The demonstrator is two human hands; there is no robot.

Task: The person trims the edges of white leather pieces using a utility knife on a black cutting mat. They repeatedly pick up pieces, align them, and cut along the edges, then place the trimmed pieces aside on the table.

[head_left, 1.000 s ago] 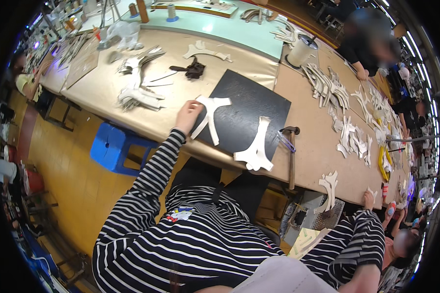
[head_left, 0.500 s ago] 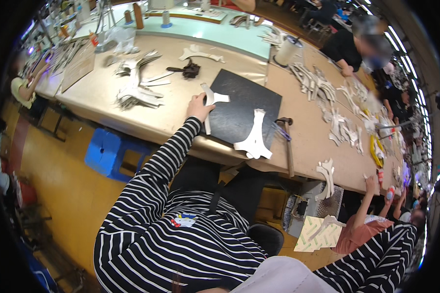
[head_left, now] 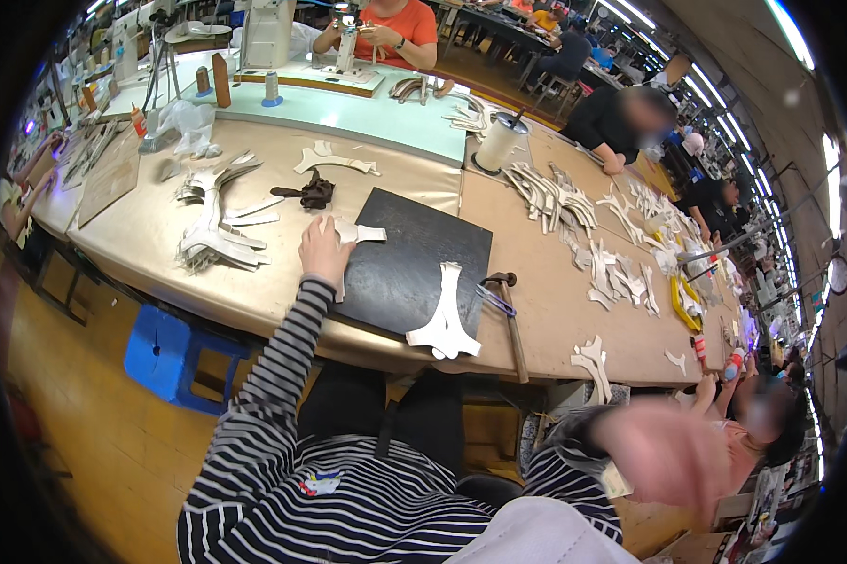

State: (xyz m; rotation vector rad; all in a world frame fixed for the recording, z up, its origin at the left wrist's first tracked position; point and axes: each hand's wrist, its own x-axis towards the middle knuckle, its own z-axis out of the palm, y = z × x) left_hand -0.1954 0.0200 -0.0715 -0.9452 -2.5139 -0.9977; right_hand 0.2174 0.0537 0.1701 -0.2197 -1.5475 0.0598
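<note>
Cream pieces heaped left of black board, likely parked clear. Left hand over white cutout at board's left edge, perhaps steadying it; pinching or pressing, cannot tell. Second cutout flat on board's near right corner. Hammer right of board, seemingly kept handy. Blurred right hand farther right of board; grip unclear.

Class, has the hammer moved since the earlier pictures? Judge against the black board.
No: against the black board, the hammer still lies beside its right edge.
</note>
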